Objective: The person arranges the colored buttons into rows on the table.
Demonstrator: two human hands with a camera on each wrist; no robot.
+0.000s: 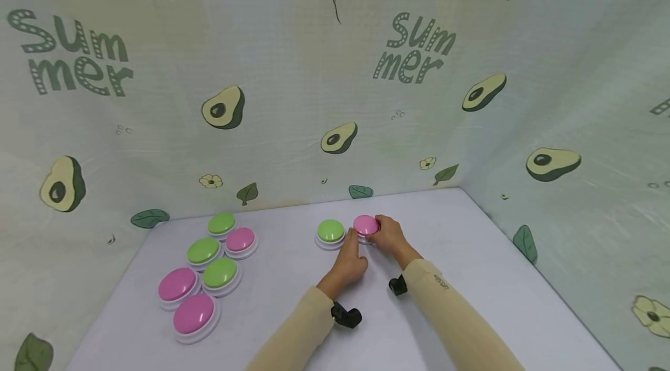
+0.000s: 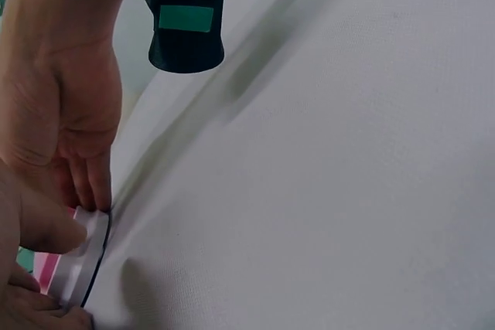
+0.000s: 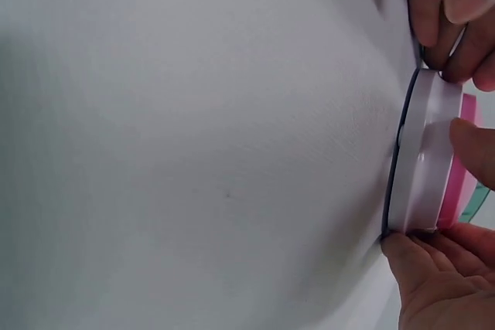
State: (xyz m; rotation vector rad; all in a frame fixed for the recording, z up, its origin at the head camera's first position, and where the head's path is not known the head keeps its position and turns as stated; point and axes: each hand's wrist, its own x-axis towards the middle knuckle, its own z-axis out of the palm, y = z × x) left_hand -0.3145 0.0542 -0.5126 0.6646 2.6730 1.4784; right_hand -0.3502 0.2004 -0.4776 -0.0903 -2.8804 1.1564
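Observation:
In the head view my right hand (image 1: 389, 235) grips the side of a pink push button (image 1: 366, 224) with a domed top and white base. The right wrist view shows its thumb against the button (image 3: 433, 160) and its fingers along the lower end of the base. My left hand (image 1: 349, 263) points up the table, index finger extended into the narrow space between that button and a green push button (image 1: 331, 231). From the right wrist view, the left fingers (image 3: 456, 21) meet the other end of the white base. The left thumb (image 2: 50, 222) overlaps the base in the left wrist view.
On the left of the white table (image 1: 282, 301) several more buttons form a cluster, among them a green one (image 1: 221, 223) and a pink one (image 1: 194, 314). A cloth with avocado prints (image 1: 282, 68) hangs behind and beside the table. Both wrists carry black cameras (image 1: 346, 316).

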